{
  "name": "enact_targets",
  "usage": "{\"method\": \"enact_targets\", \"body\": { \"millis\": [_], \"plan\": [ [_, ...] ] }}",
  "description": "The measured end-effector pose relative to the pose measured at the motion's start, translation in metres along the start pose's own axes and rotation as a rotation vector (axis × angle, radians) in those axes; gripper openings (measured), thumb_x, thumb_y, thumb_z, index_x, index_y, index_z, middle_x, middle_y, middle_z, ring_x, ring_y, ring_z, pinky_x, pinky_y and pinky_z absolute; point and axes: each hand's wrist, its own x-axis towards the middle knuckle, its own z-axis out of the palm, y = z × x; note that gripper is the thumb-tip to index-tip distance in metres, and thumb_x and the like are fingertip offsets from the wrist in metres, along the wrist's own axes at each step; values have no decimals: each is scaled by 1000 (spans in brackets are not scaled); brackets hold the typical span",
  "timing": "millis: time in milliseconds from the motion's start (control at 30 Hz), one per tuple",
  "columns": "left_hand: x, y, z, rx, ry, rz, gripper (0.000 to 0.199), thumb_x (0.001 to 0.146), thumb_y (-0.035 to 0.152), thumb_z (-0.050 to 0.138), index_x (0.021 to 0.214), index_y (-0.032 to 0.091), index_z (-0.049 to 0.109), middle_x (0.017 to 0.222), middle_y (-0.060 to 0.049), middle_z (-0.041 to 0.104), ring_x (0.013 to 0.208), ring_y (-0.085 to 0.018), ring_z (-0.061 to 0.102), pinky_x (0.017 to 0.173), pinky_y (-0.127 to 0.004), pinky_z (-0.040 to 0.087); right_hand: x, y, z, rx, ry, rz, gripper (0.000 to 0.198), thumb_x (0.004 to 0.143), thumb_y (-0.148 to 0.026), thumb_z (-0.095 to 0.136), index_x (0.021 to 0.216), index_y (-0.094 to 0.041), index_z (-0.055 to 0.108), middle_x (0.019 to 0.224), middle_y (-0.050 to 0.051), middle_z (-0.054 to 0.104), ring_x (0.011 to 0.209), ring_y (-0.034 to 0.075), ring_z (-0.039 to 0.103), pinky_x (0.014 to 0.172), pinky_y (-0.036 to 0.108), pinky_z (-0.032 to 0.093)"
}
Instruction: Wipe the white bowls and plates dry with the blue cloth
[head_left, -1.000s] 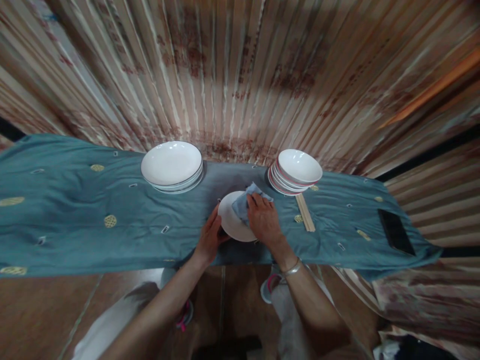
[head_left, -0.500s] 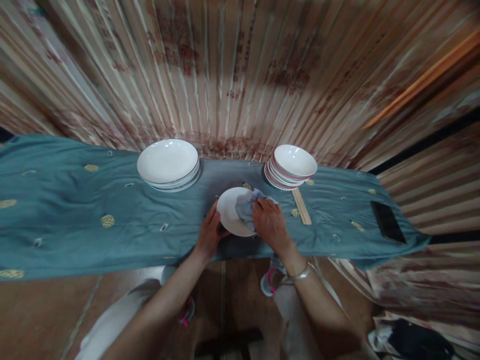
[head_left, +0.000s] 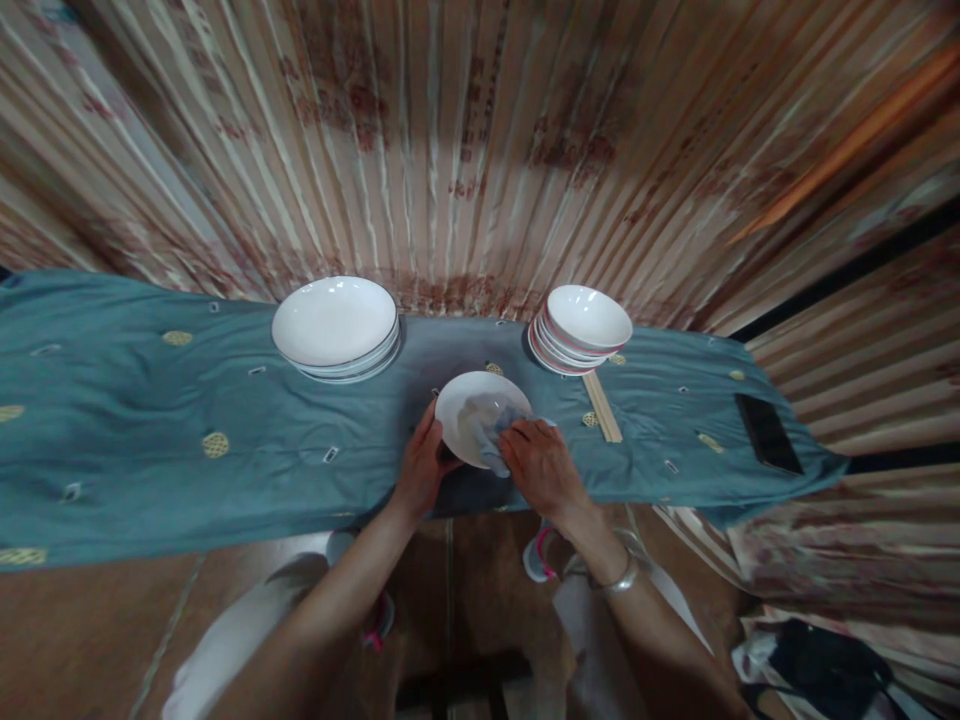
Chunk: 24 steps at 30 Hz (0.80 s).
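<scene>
The left hand (head_left: 421, 464) is gripping the bowl (head_left: 463, 408) at eight o'clock; at four, the right hand (head_left: 545, 464) is clutching the cloth (head_left: 491, 444) against it.

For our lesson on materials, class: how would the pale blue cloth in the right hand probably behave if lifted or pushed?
The cloth is probably floppy, as it bunches in soft folds at the right hand. It is likely light, since it looks thin. Pushed along the white bowl, it would probably crumple rather than roll, having no firm shape.
</scene>
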Motion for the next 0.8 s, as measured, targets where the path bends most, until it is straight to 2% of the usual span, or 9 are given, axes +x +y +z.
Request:
{"method": "enact_targets", "body": {
  "millis": [267, 500, 667, 800],
  "plan": [
    [5, -10, -6, 39, -6, 24, 66, 91, 50, 58, 151, 27, 46, 151, -11, 54, 120, -30, 63, 91, -46, 60, -3, -25, 4, 179, 2, -115, 27, 105, -27, 47, 114, -15, 69, 107, 12, 73, 96, 24, 66, 89, 39, 49],
    [11, -19, -14, 241, 12, 282, 55, 91, 44, 58, 139, 19, 59, 146, -12, 59, 139, -30, 49, 115, -47, 41, 10, -39, 8, 239, 7, -165, 26, 103, -22, 47, 116, -15, 69, 111, 13, 73, 101, 24, 66, 93, 40, 52],
    [14, -23, -13, 178, 58, 248, 51, 95, 46, 49, 137, 21, 61, 141, -8, 64, 141, -27, 48, 119, -45, 36, 19, -44, 8, 242, -10, -174, 25, 102, -20, 48, 116, -16, 68, 109, 13, 73, 101, 25, 67, 93, 42, 53],
    [17, -25, -12, 94, 83, 203, 49, 96, 49, 47, 133, 21, 65, 134, -7, 69, 140, -26, 50, 119, -45, 37, 29, -49, 10, 219, -21, -181, 24, 102, -19, 48, 114, -16, 68, 106, 13, 74, 99, 25, 67, 92, 41, 53]
  ]
}}
